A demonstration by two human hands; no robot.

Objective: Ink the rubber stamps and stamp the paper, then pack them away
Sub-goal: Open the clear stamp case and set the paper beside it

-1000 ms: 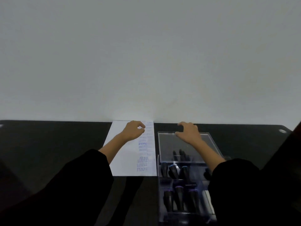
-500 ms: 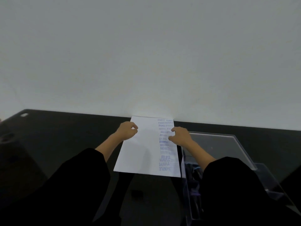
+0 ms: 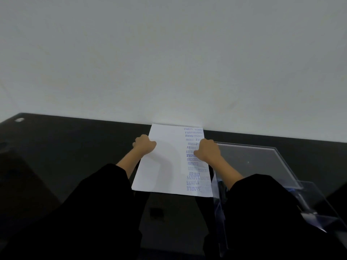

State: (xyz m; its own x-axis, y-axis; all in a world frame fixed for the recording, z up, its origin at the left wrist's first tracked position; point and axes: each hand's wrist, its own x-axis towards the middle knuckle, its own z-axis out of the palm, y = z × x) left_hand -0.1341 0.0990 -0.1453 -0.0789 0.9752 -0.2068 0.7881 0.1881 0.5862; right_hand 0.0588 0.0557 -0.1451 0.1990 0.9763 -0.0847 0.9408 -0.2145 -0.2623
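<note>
White paper [image 3: 167, 177], stamped blue along its 3 o'clock edge, lay on the table [image 3: 75, 147] at 12 o'clock. The left grip [image 3: 144, 146] and right grip [image 3: 207, 152] were closed on its side edges. Stamping looked done; packing away would next need an even, uncreased lift.

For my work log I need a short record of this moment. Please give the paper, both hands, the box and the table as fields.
paper: white sheet, lies on table, blue stamp prints down its right side
left hand: fingers curled, holds paper's left edge
right hand: fingers curled, holds paper's right edge, over the prints
box: clear plastic, lid open, right of paper
table: black
</note>
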